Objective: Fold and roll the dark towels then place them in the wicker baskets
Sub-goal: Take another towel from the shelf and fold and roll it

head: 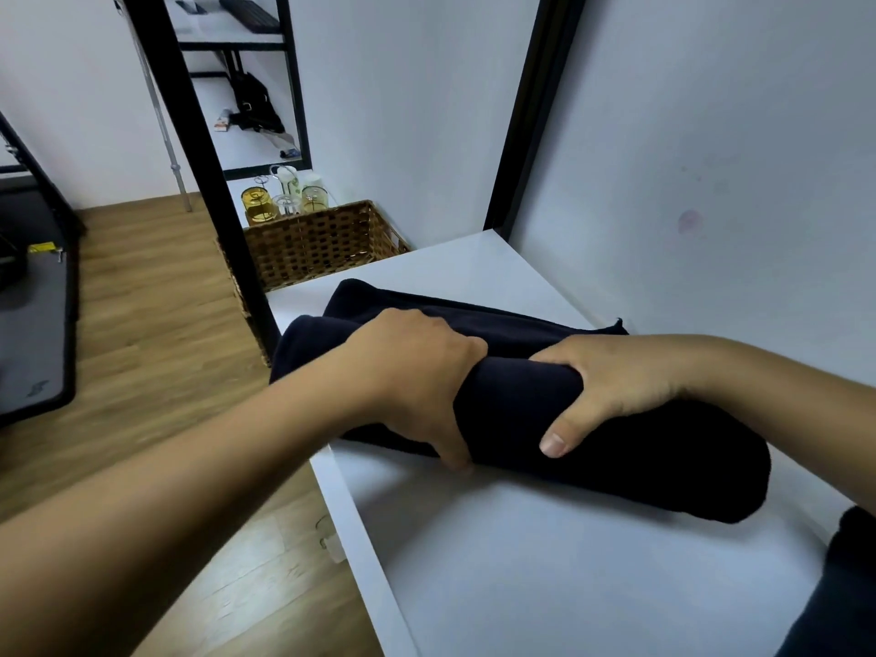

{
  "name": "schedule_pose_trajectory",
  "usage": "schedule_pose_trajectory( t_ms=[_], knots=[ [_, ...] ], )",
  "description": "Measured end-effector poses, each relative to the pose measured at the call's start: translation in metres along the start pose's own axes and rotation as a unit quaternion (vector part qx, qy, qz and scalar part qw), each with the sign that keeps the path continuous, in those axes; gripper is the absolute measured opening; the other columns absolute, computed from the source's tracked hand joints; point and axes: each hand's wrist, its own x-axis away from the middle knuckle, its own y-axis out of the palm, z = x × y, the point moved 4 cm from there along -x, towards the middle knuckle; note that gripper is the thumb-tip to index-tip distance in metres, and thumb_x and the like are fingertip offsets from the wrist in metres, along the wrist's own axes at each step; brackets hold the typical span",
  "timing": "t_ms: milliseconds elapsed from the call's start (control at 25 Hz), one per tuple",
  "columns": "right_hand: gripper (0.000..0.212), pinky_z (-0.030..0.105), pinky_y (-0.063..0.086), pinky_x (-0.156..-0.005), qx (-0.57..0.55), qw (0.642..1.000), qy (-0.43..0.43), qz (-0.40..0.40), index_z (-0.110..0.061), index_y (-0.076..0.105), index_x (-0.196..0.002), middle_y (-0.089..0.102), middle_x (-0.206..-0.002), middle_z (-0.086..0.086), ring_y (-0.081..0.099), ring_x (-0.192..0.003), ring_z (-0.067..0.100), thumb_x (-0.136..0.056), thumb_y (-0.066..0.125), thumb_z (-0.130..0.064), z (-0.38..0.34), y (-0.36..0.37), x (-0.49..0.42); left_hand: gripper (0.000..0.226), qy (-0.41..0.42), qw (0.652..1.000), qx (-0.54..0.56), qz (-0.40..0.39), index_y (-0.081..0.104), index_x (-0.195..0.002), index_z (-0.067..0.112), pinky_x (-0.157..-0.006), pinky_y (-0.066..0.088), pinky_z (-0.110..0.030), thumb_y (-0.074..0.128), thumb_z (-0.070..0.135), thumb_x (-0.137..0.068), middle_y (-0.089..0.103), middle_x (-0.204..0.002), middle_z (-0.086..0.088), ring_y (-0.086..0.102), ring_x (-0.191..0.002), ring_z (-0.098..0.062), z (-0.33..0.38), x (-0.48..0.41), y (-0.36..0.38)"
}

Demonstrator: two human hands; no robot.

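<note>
- We see the wicker basket at the left, past the white table's far corner, well apart from our hands.
- Our left hand grips the dark towel, fingers curled over its top, thumb down its near side.
- The towel lies rolled on the table, its unrolled part flat beyond our fingers.
- Our right hand clasps the roll likewise, thumb pressed on its near face.

L hand & R hand side by side, fingers curled round towel.
</note>
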Motion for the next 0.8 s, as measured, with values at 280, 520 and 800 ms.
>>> schedule_pose_trajectory(
  t_ms=[280,520,800],
  knots=[
    [0.094,0.037,0.052,-0.084,0.262,0.951,-0.026,0.161,-0.044,0.027,-0.134,0.058,-0.110,-0.015,0.057,-0.097,0.012,-0.057,0.070,-0.078,-0.020,0.011,0.002,0.062,-0.013,0.967,0.201,-0.156,0.068,-0.100,0.038,-0.088,0.056,-0.034,0.089,0.061,-0.046,0.071,-0.094,0.018,0.067,-0.088,-0.008,-0.022,-0.036,0.002],
    [0.061,0.042,0.057,-0.090,-0.070,0.994,-0.018,0.084,-0.042,0.061,-0.113,0.073,-0.104,-0.015,0.071,-0.094,0.007,-0.058,0.085,-0.049,0.006,-0.009,-0.019,0.091,0.035,0.999,-0.019,0.025,0.047,-0.124,0.030,-0.087,0.050,-0.041,0.059,0.092,-0.057,0.062,-0.111,0.007,0.060,-0.098,-0.022,-0.018,-0.025,-0.006],
    [0.055,0.037,0.058,-0.085,-0.122,0.990,-0.007,0.071,-0.036,0.067,-0.105,0.076,-0.100,-0.011,0.073,-0.091,0.011,-0.055,0.083,-0.052,0.007,-0.008,-0.020,0.094,0.012,1.000,0.012,-0.016,0.051,-0.116,0.034,-0.076,0.048,-0.036,0.071,0.089,-0.043,0.066,-0.102,0.010,0.061,-0.091,-0.021,-0.020,-0.033,-0.003]
  ],
)
